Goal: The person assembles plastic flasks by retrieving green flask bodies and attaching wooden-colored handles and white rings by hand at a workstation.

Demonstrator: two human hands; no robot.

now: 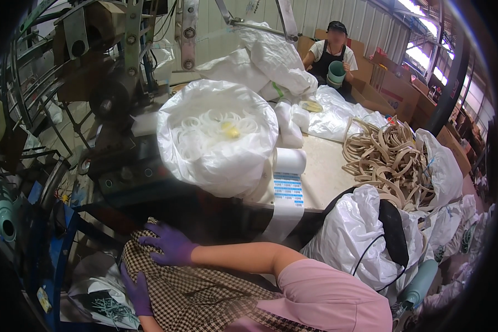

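My right hand [170, 243], in a purple glove, lies with spread fingers on a brown-and-cream checked apron [191, 290] over my lap. My left hand [136, 290], also gloved in purple, rests stretched along the apron's left edge; part of its fingers is hidden there. Neither hand shows anything held. Beyond them on the table stands a white plastic sack [221, 171], its mouth rolled open. Inside are many translucent white rings [193, 135] and a small yellow piece [230, 130]. Right of the sack, a label roll [289, 161] trails a printed strip over the table's front edge.
Tan strap loops [384, 160] are heaped on the right of the table [329, 166]. White sacks [348, 227] bulge at its front right. Machinery [105, 99] and a blue frame [63, 243] stand left. Across the table, a person [332, 58] holds a green container [336, 73].
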